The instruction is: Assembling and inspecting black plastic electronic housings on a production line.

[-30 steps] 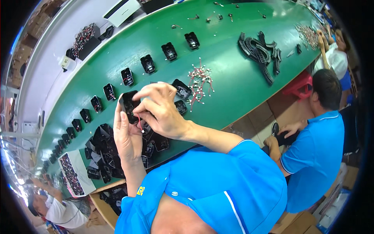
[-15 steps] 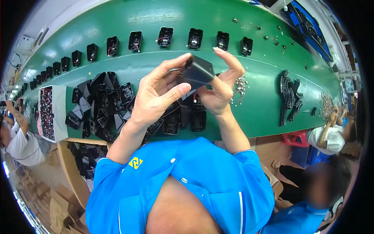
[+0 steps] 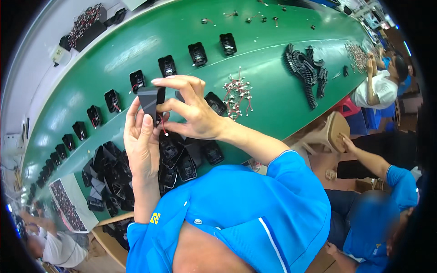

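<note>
Both hands are raised over the near part of the bench around a black plastic housing [image 3: 149,103]. My left hand [image 3: 144,148] grips it from the left and below, with the thumb along its near side. My right hand [image 3: 193,109] has its fingers bent about the housing's right side and top edge. A thin red wire with a white plug [image 3: 165,132] hangs below the right fingers; its other end is hidden. Beneath the hands lie several loose black housings [image 3: 186,166], and another housing [image 3: 215,103] sits just beyond the right wrist.
A curved row of black housings [image 3: 113,101] crosses the green bench [image 3: 268,91]. Left of me are a heap of black parts [image 3: 107,170] and a box of small parts [image 3: 68,204]. Wired leads [image 3: 237,95] and black strips [image 3: 309,73] lie to the right. Co-workers sit at both sides.
My view has turned to the right. The hands and the housing have shifted left in the picture, the housing is tilted differently, and a red wire now shows beneath it.
</note>
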`<state>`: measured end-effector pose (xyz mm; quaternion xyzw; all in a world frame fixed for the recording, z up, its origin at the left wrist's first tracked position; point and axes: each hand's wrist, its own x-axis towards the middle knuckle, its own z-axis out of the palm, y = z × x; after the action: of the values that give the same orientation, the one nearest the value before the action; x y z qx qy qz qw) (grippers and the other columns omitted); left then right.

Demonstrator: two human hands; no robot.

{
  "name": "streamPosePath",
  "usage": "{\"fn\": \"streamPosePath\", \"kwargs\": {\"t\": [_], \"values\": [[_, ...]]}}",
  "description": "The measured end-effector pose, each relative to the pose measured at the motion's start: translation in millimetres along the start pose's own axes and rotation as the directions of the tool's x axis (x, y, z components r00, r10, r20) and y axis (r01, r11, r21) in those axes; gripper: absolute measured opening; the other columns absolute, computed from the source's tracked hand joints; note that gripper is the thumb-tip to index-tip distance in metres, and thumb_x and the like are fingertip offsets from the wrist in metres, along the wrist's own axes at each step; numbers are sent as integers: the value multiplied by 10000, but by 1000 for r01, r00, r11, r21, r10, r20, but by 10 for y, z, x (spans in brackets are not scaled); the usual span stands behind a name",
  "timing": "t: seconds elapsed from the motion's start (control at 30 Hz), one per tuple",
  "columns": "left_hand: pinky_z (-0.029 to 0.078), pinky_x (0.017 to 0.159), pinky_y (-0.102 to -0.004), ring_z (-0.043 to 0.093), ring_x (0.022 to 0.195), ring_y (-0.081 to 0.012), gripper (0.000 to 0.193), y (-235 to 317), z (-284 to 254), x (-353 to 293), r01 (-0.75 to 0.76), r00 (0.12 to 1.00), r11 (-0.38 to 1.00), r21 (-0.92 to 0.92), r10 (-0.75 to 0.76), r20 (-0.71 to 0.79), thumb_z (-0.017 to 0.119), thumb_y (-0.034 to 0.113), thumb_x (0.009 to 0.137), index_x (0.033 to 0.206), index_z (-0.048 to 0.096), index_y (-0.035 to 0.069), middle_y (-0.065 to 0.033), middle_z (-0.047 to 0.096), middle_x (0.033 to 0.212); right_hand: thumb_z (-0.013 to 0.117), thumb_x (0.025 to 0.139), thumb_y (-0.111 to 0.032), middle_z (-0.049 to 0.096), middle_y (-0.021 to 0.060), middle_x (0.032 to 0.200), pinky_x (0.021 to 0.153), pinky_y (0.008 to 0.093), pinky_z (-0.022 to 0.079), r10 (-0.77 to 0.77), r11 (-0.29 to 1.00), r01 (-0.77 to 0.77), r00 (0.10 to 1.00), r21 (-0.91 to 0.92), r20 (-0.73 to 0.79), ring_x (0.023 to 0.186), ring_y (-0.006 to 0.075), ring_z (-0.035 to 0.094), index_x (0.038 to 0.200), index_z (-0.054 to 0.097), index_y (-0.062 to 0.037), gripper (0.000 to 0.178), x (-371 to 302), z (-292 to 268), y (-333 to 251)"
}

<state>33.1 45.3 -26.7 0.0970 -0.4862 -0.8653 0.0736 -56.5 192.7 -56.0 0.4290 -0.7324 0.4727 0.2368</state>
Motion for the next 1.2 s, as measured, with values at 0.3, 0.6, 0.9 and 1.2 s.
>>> {"fn": "streamPosePath", "kwargs": {"t": [0.3,0.6,0.9,1.2], "values": [[430,1079,-431,573,1206,-294,500,190,-394,95,-230,973,571,788,141,182,639,141,979,1440,472,40,-168,593,1309,816,733,-308,548,-81,1409,1084,432,206,77,699,77,980,-711,182,1296,197,417,911,705,-214,230,494,-1378,1434],[424,1075,-403,563,1231,-287,482,200,-206,159,-291,940,302,908,-85,330,658,171,951,1401,529,54,-121,569,1365,815,723,-259,542,-56,1414,1149,490,231,569,594,36,688,-804,451,1294,235,422,891,715,-159,219,280,-1996,2312],[439,1060,-396,549,1253,-314,462,10,212,537,-484,840,204,851,-164,517,653,152,940,1377,536,56,-130,545,1394,816,742,-255,544,-59,1423,1135,492,267,598,625,-11,650,-781,469,1291,229,435,933,730,-165,228,336,-2122,2459],[460,1028,-407,548,1248,-338,214,-227,206,816,-624,768,-45,780,-216,603,665,112,895,1071,585,21,-135,547,1391,724,840,-153,650,-9,1290,1087,493,313,520,604,-167,823,-779,227,1193,209,546,1010,722,-170,170,566,-2291,3290]]}}
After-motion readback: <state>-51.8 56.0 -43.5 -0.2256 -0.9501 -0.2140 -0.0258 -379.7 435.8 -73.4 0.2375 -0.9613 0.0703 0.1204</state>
